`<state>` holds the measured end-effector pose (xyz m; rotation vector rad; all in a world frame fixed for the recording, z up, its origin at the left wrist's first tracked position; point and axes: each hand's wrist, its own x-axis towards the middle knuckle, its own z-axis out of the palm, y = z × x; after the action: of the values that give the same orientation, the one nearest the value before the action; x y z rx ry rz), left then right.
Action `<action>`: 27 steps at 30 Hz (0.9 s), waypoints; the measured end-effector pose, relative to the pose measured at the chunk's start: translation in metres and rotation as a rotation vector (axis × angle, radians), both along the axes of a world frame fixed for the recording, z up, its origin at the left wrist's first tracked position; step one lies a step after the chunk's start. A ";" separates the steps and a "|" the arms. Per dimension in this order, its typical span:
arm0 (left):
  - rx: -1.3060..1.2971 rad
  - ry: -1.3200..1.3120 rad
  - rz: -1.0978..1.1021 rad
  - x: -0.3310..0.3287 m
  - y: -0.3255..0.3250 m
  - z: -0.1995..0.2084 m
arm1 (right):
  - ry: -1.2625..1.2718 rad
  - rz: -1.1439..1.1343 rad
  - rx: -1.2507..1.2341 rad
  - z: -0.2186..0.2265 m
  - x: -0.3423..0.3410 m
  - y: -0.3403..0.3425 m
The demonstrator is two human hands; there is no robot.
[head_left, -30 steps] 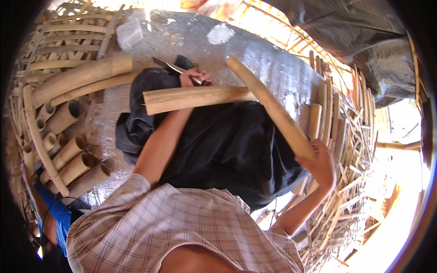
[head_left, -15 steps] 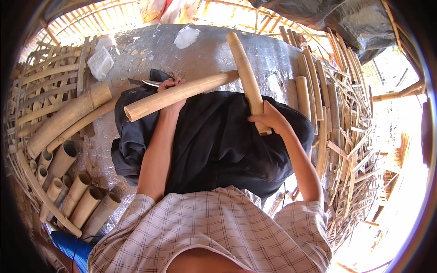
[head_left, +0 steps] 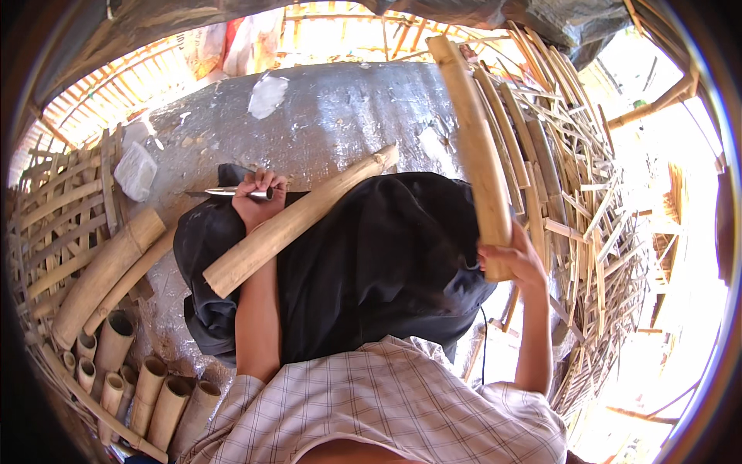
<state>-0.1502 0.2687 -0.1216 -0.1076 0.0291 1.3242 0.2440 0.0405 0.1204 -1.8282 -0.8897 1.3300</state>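
My left hand [head_left: 253,207] is closed around the handle of a knife [head_left: 221,191], whose blade points left above my left knee. Across my left forearm and the dark cloth [head_left: 363,255] on my lap slants a bamboo piece [head_left: 301,220], its far end toward the middle. My right hand [head_left: 519,259] grips the near end of a second bamboo piece [head_left: 473,131], which stands up and leans away beside my right knee. The two bamboo pieces are apart. Part of the knife handle is hidden by my fingers.
Split bamboo lengths [head_left: 533,147] and a heap of thin strips [head_left: 595,232] lie along the right. On the left are thick bamboo pieces [head_left: 108,271], several upright bamboo tubes [head_left: 170,402] and a woven lattice [head_left: 69,209]. A pale block [head_left: 135,170] rests on the grey sheet [head_left: 340,116].
My right hand has swung its bamboo piece right, away from the other piece it was touching. The piece on my lap now slants more steeply, and the knife hand shows more. The view has shifted.
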 end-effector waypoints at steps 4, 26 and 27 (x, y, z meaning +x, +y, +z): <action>-0.050 0.002 -0.015 0.006 0.003 0.003 | -1.182 0.023 0.201 -0.020 0.086 -0.073; 0.083 -0.005 -0.016 -0.011 0.003 -0.013 | -1.227 0.080 0.525 0.019 -0.024 0.045; 0.065 0.017 -0.012 -0.008 0.001 -0.010 | -1.108 0.246 0.576 0.022 -0.046 0.066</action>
<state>-0.1581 0.2694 -0.1317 -0.0408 0.0006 1.3126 0.1978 0.1068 0.1421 -1.9212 -1.8543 -0.0122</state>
